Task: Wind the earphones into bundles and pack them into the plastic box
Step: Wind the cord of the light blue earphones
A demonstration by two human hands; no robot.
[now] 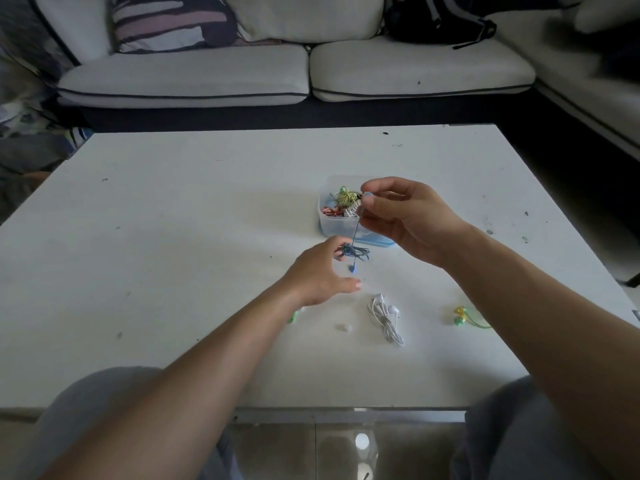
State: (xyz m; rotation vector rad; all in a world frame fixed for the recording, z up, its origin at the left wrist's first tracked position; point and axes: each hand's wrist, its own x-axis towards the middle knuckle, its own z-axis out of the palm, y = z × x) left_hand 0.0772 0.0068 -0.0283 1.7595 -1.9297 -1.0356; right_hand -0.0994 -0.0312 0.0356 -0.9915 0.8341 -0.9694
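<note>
Head view | left hand (320, 271) grips blue earphone bundle (353, 252) | right hand (405, 216) pinches its cord taut over plastic box (337, 223) | white earphones (386, 318) on table (173, 220)

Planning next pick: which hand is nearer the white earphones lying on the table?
Left. The left hand, holding the blue earphone bundle, sits just beyond and left of the white earphones. The right hand is farther off, raised by the plastic box, pinching the blue cable.
</note>
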